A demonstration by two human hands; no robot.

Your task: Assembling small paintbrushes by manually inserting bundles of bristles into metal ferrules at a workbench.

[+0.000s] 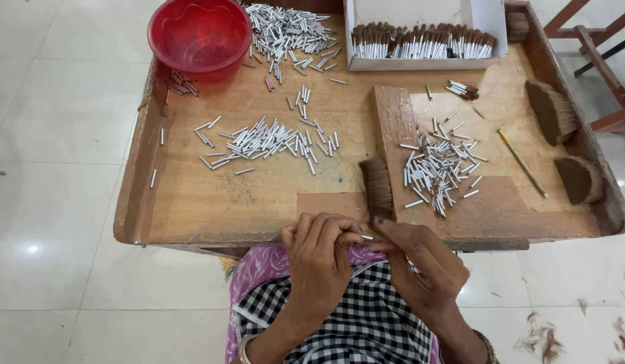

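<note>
Silver little tube [366, 237] sits pinched between both hands at the near edge of the table [258, 202]. Left hand [320, 259] fingers curl shut on it; right hand [420, 259] fingers pinch brown bristles [378, 189] beside it

small brush-making workshop, worn wooden desk [211, 202] with loose metal tubes [265, 141], bristle bundles [551, 111] at 2 o'clock, box of finished brushes [423, 44] at 12

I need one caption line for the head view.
Two hands, left and right, hold a small silver metal tube at a wooden tray table.
</note>
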